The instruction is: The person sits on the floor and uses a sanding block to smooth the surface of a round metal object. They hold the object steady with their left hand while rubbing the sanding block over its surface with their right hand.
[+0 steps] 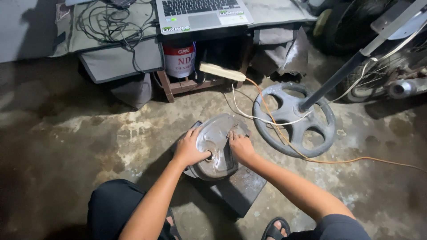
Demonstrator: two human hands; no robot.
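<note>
— Dull grey, rounded sheet-metal cover (216,144), where did it sit?

— On a dark flat slab (240,186) on the stained concrete floor (66,133), just in front of my knees, beside a grey spoked round stand base (293,120) with an orange cable (284,138) running across it.

— How did you judge its handling?

— Stiff and fairly light, I reckoned, thin pressed metal; smooth and a bit slippery on the dome, with edges that could bite. The rim looked the best place to take hold.

— And your hands?

— My left hand (189,149) lay spread over the cover's left side, fingers loosely curled on the rim, thumb near a small hole. My right hand (240,146) pressed on the right edge, fingers bent, not clenched. Neither had lifted it.
</note>
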